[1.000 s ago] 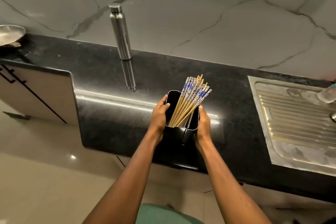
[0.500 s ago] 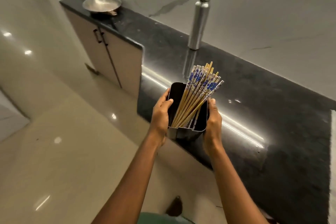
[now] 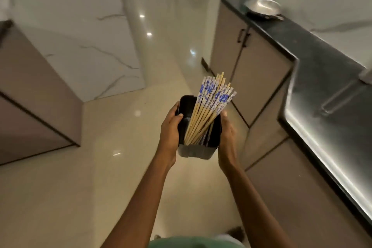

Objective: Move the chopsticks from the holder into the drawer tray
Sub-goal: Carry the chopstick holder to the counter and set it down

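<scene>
I carry a black rectangular holder (image 3: 196, 151) in front of me, above the cream floor and away from the counter. My left hand (image 3: 170, 130) grips its left side and my right hand (image 3: 227, 137) grips its right side. A bundle of wooden chopsticks (image 3: 209, 106) with blue-and-white patterned tops stands in the holder, leaning to the right. No drawer or tray is in view.
A black countertop (image 3: 314, 60) runs along the right over beige cabinet doors (image 3: 255, 78), with a steel pan (image 3: 262, 6) at its far end. Another brown cabinet (image 3: 30, 98) stands at the left. The glossy floor (image 3: 124, 119) stretches ahead between them.
The holder has left the counter and now hangs over the floor in both hands. My view has swung left, away from the counter, sink and steel bottle.
</scene>
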